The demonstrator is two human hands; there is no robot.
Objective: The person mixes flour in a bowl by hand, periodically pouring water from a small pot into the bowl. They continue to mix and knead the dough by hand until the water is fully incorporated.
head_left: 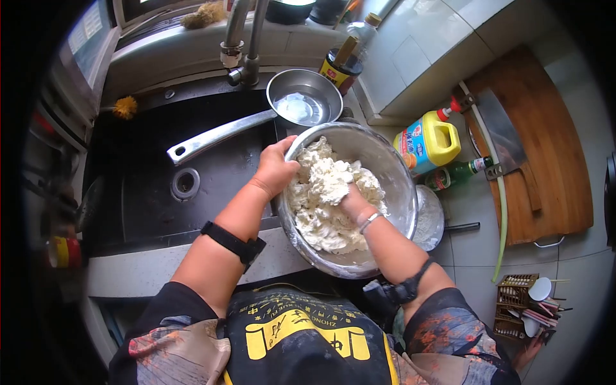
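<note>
A large metal mixing bowl point(401, 173) stands at the counter edge beside the sink, holding a rough, lumpy mass of white dough point(330, 183). My left hand point(277, 168) grips the bowl's left rim, its thumb over the edge and its other fingers partly hidden. Inside the bowl, my right hand point(354, 202) is sunk in the dough, with a clump gathered around its fingers. Those fingers are mostly covered by dough. A band circles the right wrist, and black straps sit on both forearms.
Left of the bowl is a dark sink point(147, 205), with a metal ladle-like pan point(305, 96) across its corner. A yellow jug point(427, 142) and green bottle point(459, 172) stand to the right. A cleaver point(500, 125) and wooden boards point(545, 141) hang on the tiled wall.
</note>
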